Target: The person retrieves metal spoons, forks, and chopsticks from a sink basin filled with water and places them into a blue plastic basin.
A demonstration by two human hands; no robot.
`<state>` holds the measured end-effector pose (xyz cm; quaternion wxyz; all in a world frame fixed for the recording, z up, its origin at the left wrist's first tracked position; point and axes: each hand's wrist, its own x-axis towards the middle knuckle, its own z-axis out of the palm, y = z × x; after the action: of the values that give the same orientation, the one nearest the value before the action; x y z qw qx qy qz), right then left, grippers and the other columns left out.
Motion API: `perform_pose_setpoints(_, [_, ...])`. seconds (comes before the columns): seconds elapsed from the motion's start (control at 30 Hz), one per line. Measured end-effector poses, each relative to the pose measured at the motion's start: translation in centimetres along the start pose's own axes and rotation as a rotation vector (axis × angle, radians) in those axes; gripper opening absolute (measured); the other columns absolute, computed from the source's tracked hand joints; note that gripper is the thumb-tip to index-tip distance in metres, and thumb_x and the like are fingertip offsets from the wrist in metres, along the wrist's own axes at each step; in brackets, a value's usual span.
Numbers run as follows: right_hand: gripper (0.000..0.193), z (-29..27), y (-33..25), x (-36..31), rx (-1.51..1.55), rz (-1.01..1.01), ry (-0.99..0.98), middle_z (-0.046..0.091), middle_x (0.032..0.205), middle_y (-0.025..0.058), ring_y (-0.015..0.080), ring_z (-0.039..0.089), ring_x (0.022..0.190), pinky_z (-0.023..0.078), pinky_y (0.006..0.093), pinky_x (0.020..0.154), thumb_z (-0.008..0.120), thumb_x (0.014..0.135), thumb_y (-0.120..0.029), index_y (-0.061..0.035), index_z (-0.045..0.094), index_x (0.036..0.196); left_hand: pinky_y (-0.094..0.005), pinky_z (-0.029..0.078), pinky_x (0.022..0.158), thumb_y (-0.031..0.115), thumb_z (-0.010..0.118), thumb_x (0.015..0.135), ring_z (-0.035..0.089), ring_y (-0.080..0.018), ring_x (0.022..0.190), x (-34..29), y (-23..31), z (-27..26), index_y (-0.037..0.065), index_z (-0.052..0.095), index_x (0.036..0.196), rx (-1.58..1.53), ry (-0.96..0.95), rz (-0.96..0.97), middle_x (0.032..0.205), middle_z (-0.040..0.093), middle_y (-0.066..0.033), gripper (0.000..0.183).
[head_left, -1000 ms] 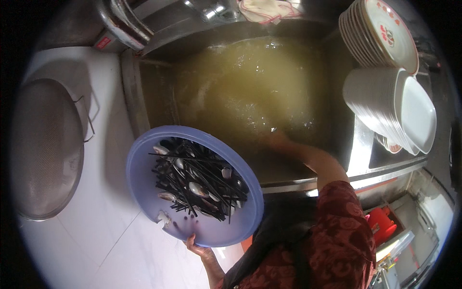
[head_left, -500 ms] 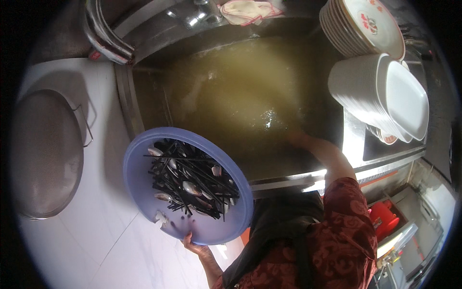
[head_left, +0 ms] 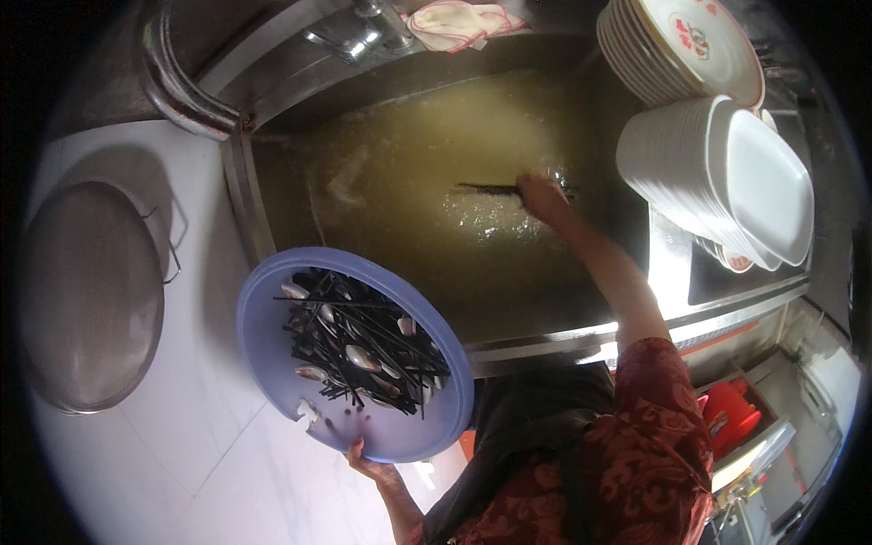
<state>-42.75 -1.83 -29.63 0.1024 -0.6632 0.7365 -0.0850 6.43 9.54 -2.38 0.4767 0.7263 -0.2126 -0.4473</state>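
Note:
My left hand [head_left: 368, 461] grips the near rim of a purple-blue plastic basin [head_left: 263, 354], which tilts beside the sink's front left corner. Black chopsticks [head_left: 341, 350] and several metal soup spoons [head_left: 361, 357] lie jumbled in it. Over the sink [head_left: 238, 182], full of cloudy yellowish water [head_left: 400, 182], my right hand [head_left: 542, 195] is closed round a bundle of dark chopsticks [head_left: 489, 189]. The bundle lies crosswise at the water surface, its ends poking out on both sides of the fist. How many sticks are in it I cannot make out.
White rectangular plates [head_left: 677, 168] and round patterned plates [head_left: 636, 54] stand stacked along the sink's right side. A faucet [head_left: 359, 36] and a folded cloth [head_left: 459, 25] are at the back. On the left, a large round metal lid [head_left: 91, 295] with a wire handle lies on the white counter [head_left: 173, 445].
My right hand has risen out of the cloudy water, where it was submerged, and now shows a chopstick bundle. The basin and my left hand stay nearly in place.

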Motion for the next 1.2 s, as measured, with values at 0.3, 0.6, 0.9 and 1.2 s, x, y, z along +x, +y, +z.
perform_pose_setpoints(0.3, [0.015,8.6,7.3,-1.1,-0.445,0.194,0.033,0.053,0.083,0.0142,0.0318,0.056,0.072,0.047,0.0425,0.063,0.05,0.075,-0.013,-0.0042,0.057,0.086,-0.0332,0.045,0.075,0.017,0.053,0.063,0.051,-0.0213,0.086,0.6,-1.2,-1.6,-0.001,0.055,0.088,0.076,0.015,0.043,0.091,0.052,-0.0078,0.03])
perform_pose_setpoints(0.6, [0.021,8.9,-1.9,-6.8,-0.045,0.03,-0.299,0.056,0.079,0.0163,0.0333,0.057,0.07,0.047,0.0437,0.064,0.053,0.075,-0.021,-0.0049,0.059,0.087,-0.033,0.044,0.077,0.016,0.054,0.063,0.051,-0.0208,0.086,1.2,-1.7,-3.5,0.002,0.054,0.084,-0.076,0.024,-0.095,0.092,0.052,-0.0066,0.025])
perform_pose_setpoints(0.9, [0.028,11.3,-9.1,-7.8,0.154,-0.113,-0.397,0.059,0.076,0.0184,0.0348,0.057,0.069,0.047,0.045,0.064,0.055,0.075,-0.03,-0.0056,0.062,0.088,-0.0345,0.047,0.075,0.016,0.053,0.064,0.052,-0.0208,0.085,1.1,-1.9,-3.5,0.002,0.055,0.08,0.005,-0.016,0.049,0.087,0.052,-0.0066,0.021])
perform_pose_setpoints(1.2, [0.035,14.5,-11.4,-7.2,0.327,-0.239,-1.014,0.062,0.083,0.0168,0.0327,0.059,0.076,0.047,0.0433,0.067,0.057,0.074,-0.036,-0.008,0.063,0.093,-0.0316,0.045,0.071,0.03,0.056,0.067,0.051,-0.0184,0.085,1.6,-1.8,-3.3,0.002,0.053,0.096,-0.005,-0.106,-0.019,0.091,0.051,-0.0066,0.041])
